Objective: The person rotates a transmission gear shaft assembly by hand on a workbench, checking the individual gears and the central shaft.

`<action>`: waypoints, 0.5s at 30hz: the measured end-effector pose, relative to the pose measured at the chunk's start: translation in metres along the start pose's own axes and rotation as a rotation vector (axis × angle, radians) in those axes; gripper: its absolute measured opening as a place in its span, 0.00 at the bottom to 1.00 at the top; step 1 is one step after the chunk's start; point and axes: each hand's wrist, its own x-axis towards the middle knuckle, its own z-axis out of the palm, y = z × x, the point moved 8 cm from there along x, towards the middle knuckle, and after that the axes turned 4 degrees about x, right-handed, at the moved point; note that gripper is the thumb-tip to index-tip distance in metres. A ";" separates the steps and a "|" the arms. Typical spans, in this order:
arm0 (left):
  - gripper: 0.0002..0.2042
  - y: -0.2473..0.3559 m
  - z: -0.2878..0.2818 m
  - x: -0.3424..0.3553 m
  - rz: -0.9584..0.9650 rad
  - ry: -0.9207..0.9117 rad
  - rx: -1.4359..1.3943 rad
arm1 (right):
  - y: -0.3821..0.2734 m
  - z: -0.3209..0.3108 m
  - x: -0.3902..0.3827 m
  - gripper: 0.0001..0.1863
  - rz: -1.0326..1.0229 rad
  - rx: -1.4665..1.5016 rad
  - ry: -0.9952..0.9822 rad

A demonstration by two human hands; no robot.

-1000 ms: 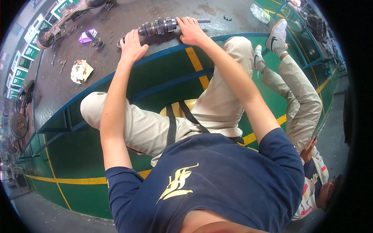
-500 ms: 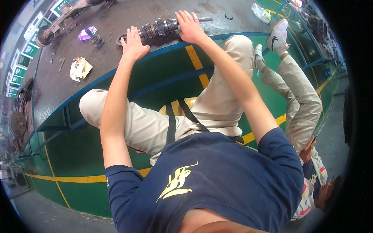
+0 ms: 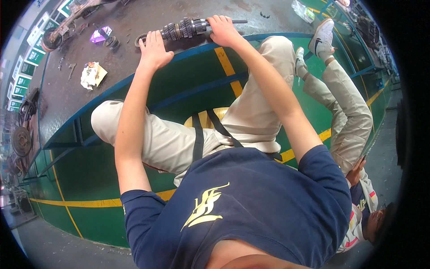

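Note:
A gear shaft point(image 3: 184, 28) with several dark toothed gears lies along the near edge of the workbench point(image 3: 130, 60). My left hand point(image 3: 154, 50) rests over its left end, beside a ring-shaped part point(image 3: 140, 40); the fingers point away from me and the thumb sticks out to the right. At the other end, the fingers of my right hand point(image 3: 222, 31) bend over the shaft, just right of the largest gears. A thin bare rod end point(image 3: 240, 21) of the shaft pokes out past that hand. The undersides of both hands are hidden.
Left on the bench are a crumpled wrapper point(image 3: 93, 75), a purple packet point(image 3: 101, 34), a small gear point(image 3: 111, 42) and a long metal assembly point(image 3: 67, 24). A plastic bag point(image 3: 303, 11) lies at the far right. Another person's shoe point(image 3: 322, 37) is by the bench's right end.
My right hand's fingers have drawn together and bent over the shaft, where they were more spread before. The left hand stays at the left end. The view has shifted slightly.

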 end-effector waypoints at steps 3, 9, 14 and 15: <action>0.44 -0.001 0.000 0.003 0.005 -0.020 -0.091 | 0.009 0.011 0.001 0.22 0.077 0.036 -0.128; 0.46 -0.006 0.008 0.005 0.018 0.033 0.013 | 0.001 0.010 0.001 0.23 0.092 -0.058 -0.104; 0.47 -0.006 0.015 0.010 0.015 0.069 -0.063 | -0.002 0.000 -0.002 0.28 0.018 -0.112 0.195; 0.47 -0.005 0.014 0.010 0.013 0.049 -0.069 | -0.003 -0.002 -0.001 0.30 0.014 -0.111 0.221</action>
